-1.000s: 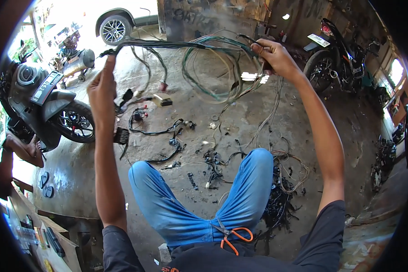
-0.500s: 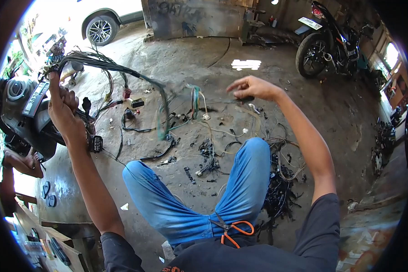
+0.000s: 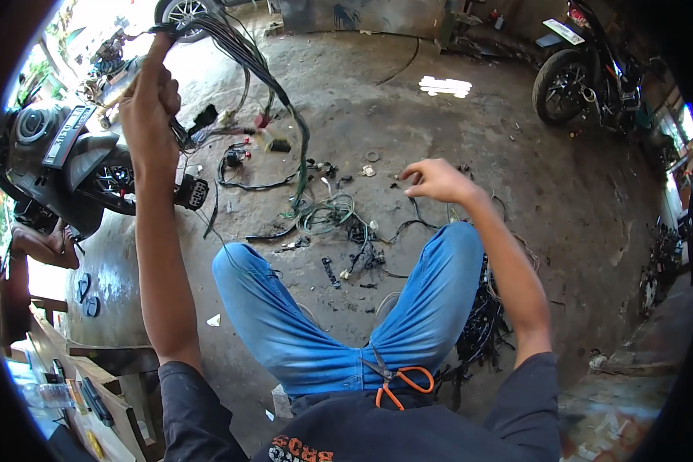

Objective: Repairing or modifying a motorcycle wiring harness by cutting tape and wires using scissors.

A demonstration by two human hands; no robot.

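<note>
My left hand [image 3: 152,115] is raised at the upper left, fingers closed round a wiring harness [image 3: 246,60]. From there the harness arcs to the right and drops to the floor. Its lower end spreads into a loose coil of green wires [image 3: 327,215]. Below that hand hangs a black multi-pin connector [image 3: 192,192], while a red connector [image 3: 262,121] and a pale yellow connector [image 3: 276,142] are farther along. My right hand [image 3: 443,182] hovers beyond my right knee, fingers loosely bent and apart, with nothing visible in them. Orange-handled scissors [image 3: 393,377] rest at my waist.
Wire scraps and black tape bits [image 3: 358,246] litter the floor between my knees. A dark heap of wires [image 3: 481,331] lies beside my right leg. One motorcycle [image 3: 65,165] stands at left near a person's bare leg [image 3: 42,246], another motorcycle [image 3: 585,81] at far right.
My left hand has risen with the harness. The green wires, blurred in the air before, now lie coiled on the floor. My right hand is slightly lower, and the whole view has shifted.
</note>
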